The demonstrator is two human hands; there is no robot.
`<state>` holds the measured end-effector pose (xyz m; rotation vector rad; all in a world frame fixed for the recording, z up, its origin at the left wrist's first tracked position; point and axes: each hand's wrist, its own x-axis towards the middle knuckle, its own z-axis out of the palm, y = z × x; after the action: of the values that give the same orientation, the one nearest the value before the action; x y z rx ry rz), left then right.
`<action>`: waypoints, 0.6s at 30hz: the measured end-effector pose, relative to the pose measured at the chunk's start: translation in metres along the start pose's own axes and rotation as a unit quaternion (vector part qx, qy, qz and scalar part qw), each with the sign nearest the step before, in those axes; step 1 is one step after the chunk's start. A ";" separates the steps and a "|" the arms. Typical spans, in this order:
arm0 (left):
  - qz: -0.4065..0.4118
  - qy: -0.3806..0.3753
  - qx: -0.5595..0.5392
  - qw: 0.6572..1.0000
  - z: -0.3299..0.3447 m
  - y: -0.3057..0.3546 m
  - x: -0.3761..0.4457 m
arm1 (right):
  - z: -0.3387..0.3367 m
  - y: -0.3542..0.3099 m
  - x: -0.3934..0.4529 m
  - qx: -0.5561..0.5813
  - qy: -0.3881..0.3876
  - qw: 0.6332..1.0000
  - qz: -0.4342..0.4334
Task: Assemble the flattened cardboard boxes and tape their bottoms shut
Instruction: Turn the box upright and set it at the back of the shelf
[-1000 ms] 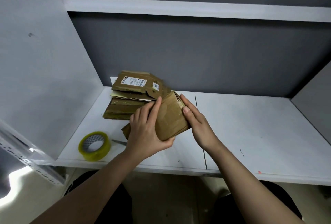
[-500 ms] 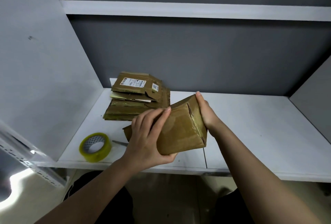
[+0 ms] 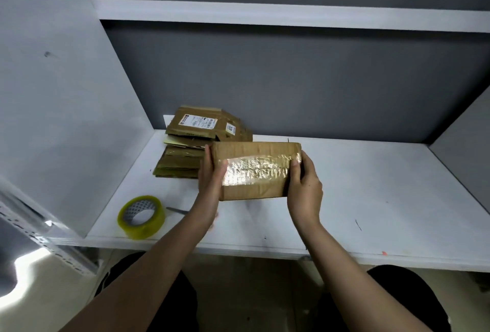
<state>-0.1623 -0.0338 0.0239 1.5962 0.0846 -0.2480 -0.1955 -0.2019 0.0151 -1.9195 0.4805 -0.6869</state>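
Forearms: both bare, reaching forward from the lower edge over the front lip of the white worktop (image 3: 344,199).
Tape roll: yellowish clear roll (image 3: 141,217) near the front left of the worktop, resting tilted, well left of the hands.
Small object: thin grey item (image 3: 176,210) just right of the tape roll, partly hidden by the left forearm; cannot tell what it is.
Left hand: left hand (image 3: 210,177) clamped on the left end of the box, thumb on the near face, fingers wrapped behind.
Right hand: right hand (image 3: 305,185) clamped on the right end of the box, thumb at the edge of the tape strip.
Box: brown cardboard box (image 3: 256,169) held between both hands above mid-worktop, long side horizontal, broad face toward the viewer.
Tape strip: wrinkled, shiny clear strip (image 3: 256,172) running across that face.
Flat stack: pile of flattened boxes (image 3: 196,143) behind and left of the held box, against the back left corner; top piece bears white printed labels.
Surround: grey back panel, grey side panels, white shelf (image 3: 291,16) overhead.
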 end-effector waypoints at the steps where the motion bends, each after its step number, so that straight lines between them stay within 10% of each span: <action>1: -0.083 -0.005 -0.034 0.996 0.000 0.000 0.000 | 0.001 0.001 -0.005 0.002 0.008 1.000 -0.017; 7: -0.102 0.014 -0.126 0.987 0.004 0.006 0.000 | -0.005 0.005 -0.020 0.036 -0.035 0.996 -0.076; 14: 0.038 -0.016 -0.010 0.999 0.003 -0.017 -0.013 | -0.018 -0.004 0.000 0.190 -0.185 0.947 0.183; 18: 0.070 -0.089 0.064 0.992 -0.001 -0.034 -0.009 | -0.026 0.015 0.010 0.137 -0.180 0.960 0.165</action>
<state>-0.1785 -0.0302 -0.0077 1.6920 -0.1831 -0.2895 -0.2055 -0.2316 0.0123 -1.6039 0.4336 -0.1681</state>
